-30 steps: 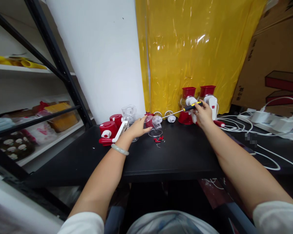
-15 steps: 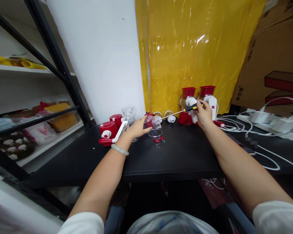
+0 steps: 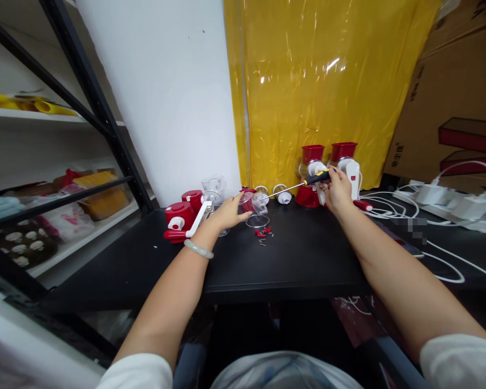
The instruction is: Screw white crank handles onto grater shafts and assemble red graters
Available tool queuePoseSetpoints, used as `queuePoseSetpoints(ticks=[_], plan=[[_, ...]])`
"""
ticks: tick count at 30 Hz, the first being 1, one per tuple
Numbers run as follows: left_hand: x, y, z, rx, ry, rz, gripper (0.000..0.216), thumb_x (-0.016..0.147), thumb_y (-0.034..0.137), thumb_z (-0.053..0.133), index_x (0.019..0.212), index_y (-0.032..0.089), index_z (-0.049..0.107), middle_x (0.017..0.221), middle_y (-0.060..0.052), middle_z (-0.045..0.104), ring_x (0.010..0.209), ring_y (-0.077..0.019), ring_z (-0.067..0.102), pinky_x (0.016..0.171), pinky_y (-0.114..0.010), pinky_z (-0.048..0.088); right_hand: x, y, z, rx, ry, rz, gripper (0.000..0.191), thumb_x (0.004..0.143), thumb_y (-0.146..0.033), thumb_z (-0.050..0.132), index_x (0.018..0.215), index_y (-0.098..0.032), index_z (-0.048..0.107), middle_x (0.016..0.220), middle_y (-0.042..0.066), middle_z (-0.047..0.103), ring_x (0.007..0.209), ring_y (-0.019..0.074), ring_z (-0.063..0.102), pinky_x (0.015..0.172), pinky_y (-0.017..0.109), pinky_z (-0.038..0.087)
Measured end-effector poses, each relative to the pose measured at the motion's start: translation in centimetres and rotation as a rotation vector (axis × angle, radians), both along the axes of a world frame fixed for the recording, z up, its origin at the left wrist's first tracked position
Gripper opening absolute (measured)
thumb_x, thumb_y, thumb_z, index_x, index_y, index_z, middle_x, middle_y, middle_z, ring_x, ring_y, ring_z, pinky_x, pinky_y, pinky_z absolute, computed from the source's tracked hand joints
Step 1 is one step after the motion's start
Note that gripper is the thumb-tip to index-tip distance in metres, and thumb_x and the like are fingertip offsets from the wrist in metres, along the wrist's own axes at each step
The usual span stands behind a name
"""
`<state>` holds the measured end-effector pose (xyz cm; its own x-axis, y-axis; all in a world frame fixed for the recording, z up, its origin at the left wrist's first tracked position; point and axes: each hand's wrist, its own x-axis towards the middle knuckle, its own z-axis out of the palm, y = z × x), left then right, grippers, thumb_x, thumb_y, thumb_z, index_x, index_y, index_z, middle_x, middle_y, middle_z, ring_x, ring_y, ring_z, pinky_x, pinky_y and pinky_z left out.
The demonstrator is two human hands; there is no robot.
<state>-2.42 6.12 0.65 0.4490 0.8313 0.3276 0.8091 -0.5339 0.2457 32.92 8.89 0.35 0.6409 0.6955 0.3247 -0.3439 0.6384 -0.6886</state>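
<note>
My right hand (image 3: pixel 339 190) is closed round the black and yellow handle of a screwdriver (image 3: pixel 316 177). Its long shaft points left, and the tip reaches a clear plastic housing (image 3: pixel 260 205) lying on its side. Against that housing rests my left hand (image 3: pixel 231 213), thumb and fingers spread apart over its left side, steadying it. In front of the housing lie small red parts (image 3: pixel 262 232) and a few screws (image 3: pixel 262 243). A white drum part (image 3: pixel 283 195) sits just behind the screwdriver shaft.
Red bases (image 3: pixel 180 214) with a white crank (image 3: pixel 199 218) stand left of my left hand. Two red and white rotary graters (image 3: pixel 312 156) stand behind my right hand. White cables (image 3: pixel 392 208) and a power strip (image 3: pixel 449 208) lie right on the black table (image 3: pixel 299 265).
My right hand has shifted slightly on the screwdriver handle, its fingers opening a little differently. The left hand and the clear housing stay in place.
</note>
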Motion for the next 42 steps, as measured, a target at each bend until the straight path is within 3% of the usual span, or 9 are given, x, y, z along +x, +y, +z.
queuePoseSetpoints(ticks=[6, 12, 18, 22, 25, 31, 36, 42], plan=[[0.0, -0.1, 0.1, -0.013, 0.006, -0.004, 0.088, 0.093, 0.053, 0.063, 0.164, 0.013, 0.030, 0.148, -0.025, 0.058, 0.137, -0.0387, 0.058, 0.117, -0.051, 0.043, 0.1, 0.0, -0.4, 0.039, -0.086, -0.038, 0.047, 0.063, -0.038, 0.089, 0.102, -0.023, 0.067, 0.085, -0.004, 0.066, 0.061, 0.0089, 0.060, 0.049, 0.020, 0.047], [0.0, -0.3, 0.2, -0.011, 0.007, -0.001, 0.087, 0.093, 0.053, 0.063, 0.164, 0.013, 0.030, 0.147, -0.024, 0.059, 0.136, -0.0385, 0.059, 0.115, -0.051, 0.044, 0.3, 0.3, -0.2, -0.003, -0.005, 0.024, 0.035, 0.064, -0.024, 0.079, 0.093, -0.023, 0.061, 0.078, -0.003, 0.067, 0.064, 0.0113, 0.063, 0.050, 0.019, 0.047], [0.1, -0.3, 0.2, -0.021, 0.021, 0.010, 0.090, 0.093, 0.053, 0.063, 0.165, 0.011, 0.028, 0.148, -0.025, 0.058, 0.137, -0.0379, 0.058, 0.117, -0.048, 0.043, 0.1, -0.3, 0.2, -0.052, 0.037, 0.092, 0.021, 0.073, -0.025, 0.067, 0.092, -0.022, 0.061, 0.080, 0.001, 0.073, 0.070, 0.0148, 0.069, 0.052, 0.020, 0.051], [0.0, -0.2, 0.1, -0.009, 0.012, -0.001, 0.089, 0.093, 0.052, 0.063, 0.164, 0.012, 0.028, 0.148, -0.026, 0.058, 0.137, -0.0390, 0.058, 0.117, -0.051, 0.043, 0.1, -0.3, 0.0, -0.065, -0.009, 0.018, 0.024, 0.082, -0.039, 0.070, 0.099, -0.024, 0.064, 0.081, -0.002, 0.069, 0.060, 0.0120, 0.065, 0.046, 0.020, 0.049], [0.0, -0.1, 0.0, -0.010, 0.001, -0.010, 0.087, 0.093, 0.053, 0.064, 0.164, 0.015, 0.030, 0.147, -0.023, 0.060, 0.137, -0.0386, 0.058, 0.116, -0.051, 0.044, 0.3, 0.0, -0.3, -0.038, -0.092, -0.050, 0.036, 0.076, -0.046, 0.081, 0.099, -0.023, 0.067, 0.081, -0.004, 0.066, 0.056, 0.0089, 0.061, 0.044, 0.018, 0.045], [0.0, -0.2, 0.2, -0.007, -0.006, -0.009, 0.086, 0.093, 0.051, 0.064, 0.163, 0.014, 0.031, 0.149, -0.024, 0.058, 0.139, -0.0389, 0.057, 0.118, -0.051, 0.043, 1.0, 0.9, -0.7, -0.085, -0.063, -0.080, 0.034, 0.071, -0.031, 0.081, 0.100, -0.023, 0.064, 0.083, -0.003, 0.067, 0.060, 0.0104, 0.064, 0.043, 0.017, 0.044], [0.0, -0.1, 0.0, 0.000, -0.009, -0.013, 0.086, 0.093, 0.052, 0.065, 0.164, 0.017, 0.031, 0.145, -0.022, 0.061, 0.135, -0.0389, 0.060, 0.115, -0.053, 0.044, 1.1, 0.9, -0.6, -0.054, -0.026, 0.023, 0.029, 0.072, -0.026, 0.070, 0.098, -0.023, 0.058, 0.078, -0.001, 0.070, 0.065, 0.0156, 0.067, 0.048, 0.022, 0.048], [0.1, -0.3, 0.2, -0.020, 0.014, 0.011, 0.090, 0.094, 0.053, 0.062, 0.165, 0.010, 0.028, 0.146, -0.026, 0.058, 0.135, -0.0394, 0.059, 0.116, -0.051, 0.043, 0.8, 0.0, -0.6, -0.060, 0.030, 0.102, 0.020, 0.067, -0.026, 0.060, 0.085, -0.023, 0.053, 0.077, 0.004, 0.074, 0.073, 0.0212, 0.071, 0.055, 0.028, 0.053]])
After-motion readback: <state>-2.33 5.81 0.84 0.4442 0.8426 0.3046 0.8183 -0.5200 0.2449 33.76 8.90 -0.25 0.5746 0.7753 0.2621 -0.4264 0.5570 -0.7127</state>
